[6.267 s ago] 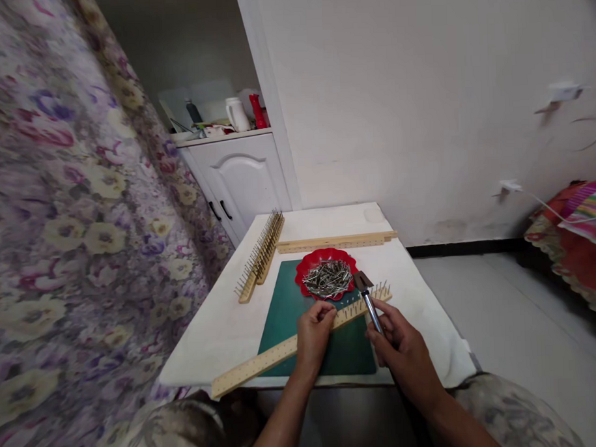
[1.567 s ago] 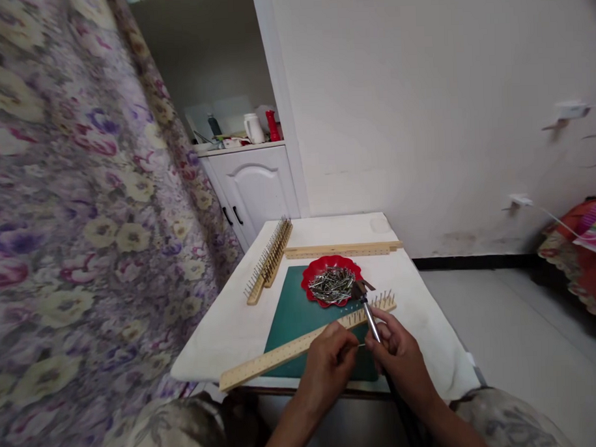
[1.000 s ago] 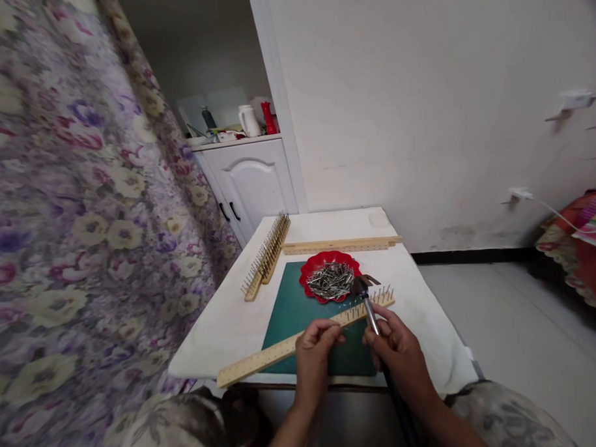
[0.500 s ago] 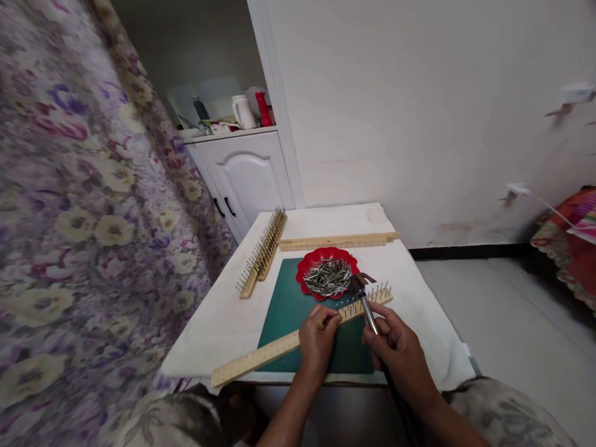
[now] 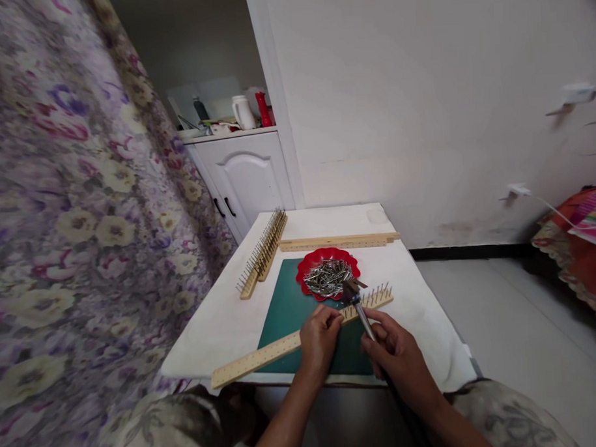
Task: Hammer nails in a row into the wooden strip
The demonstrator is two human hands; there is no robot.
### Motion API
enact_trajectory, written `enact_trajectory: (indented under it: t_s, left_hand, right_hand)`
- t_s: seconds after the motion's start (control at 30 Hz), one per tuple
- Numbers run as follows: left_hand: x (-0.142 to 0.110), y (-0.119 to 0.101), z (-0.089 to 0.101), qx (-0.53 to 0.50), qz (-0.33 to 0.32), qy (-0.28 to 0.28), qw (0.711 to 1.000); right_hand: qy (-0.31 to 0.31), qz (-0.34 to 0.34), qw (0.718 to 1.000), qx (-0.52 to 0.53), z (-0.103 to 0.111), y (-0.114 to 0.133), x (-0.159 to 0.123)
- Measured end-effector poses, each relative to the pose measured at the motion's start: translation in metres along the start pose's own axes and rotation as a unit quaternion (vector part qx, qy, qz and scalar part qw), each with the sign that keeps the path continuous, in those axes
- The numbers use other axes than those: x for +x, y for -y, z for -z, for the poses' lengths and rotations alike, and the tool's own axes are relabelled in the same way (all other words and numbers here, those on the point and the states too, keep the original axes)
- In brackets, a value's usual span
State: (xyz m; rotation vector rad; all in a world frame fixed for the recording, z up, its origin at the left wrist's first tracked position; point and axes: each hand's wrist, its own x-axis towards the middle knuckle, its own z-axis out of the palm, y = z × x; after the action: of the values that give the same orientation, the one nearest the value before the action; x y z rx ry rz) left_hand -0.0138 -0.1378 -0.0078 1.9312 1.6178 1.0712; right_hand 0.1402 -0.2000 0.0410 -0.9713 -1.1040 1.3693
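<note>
My right hand (image 5: 393,347) is wrapped round a claw hammer (image 5: 364,320) with a metal shaft. The hammer's dark head is over the wooden strip (image 5: 256,358), close to the rim of a red scalloped bowl (image 5: 304,282) of loose nails (image 5: 328,278). Fingers of my left hand (image 5: 320,337) pinch together on the strip, at the end of its rows of upright nails; the nail between them is mostly hidden. To the right of this hand the strip bears several standing nails (image 5: 378,294); its left part shows only small holes. A green mat (image 5: 281,302) lies under the strip.
Two nail-studded strips (image 5: 262,254) lie at the table's left. More wooden strips (image 5: 338,241) lie behind the bowl. A white cloth covers the table (image 5: 208,331). Flowered curtain (image 5: 83,224) hangs at left; a white cabinet (image 5: 247,173) and a wall stand beyond.
The hammer's head has moved left and slightly down, nearer my left hand, as my right hand tilted it. My left hand has barely shifted on the strip.
</note>
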Motion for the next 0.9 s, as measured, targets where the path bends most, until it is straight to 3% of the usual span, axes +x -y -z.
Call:
enact_trajectory:
  t_s: [0.23, 0.9]
  left_hand:
    - [0.0006, 0.0003, -0.0007, 0.026, 0.013, 0.004, 1.0]
    - [0.0009, 0.0042, -0.0035, 0.021, 0.014, 0.0, 1.0]
  right_hand:
    - [0.062, -0.04, 0.997, -0.025, 0.0009, -0.0057, -0.004]
    - [0.055, -0.035, 0.996, -0.057, -0.0001, -0.0055, -0.0082]
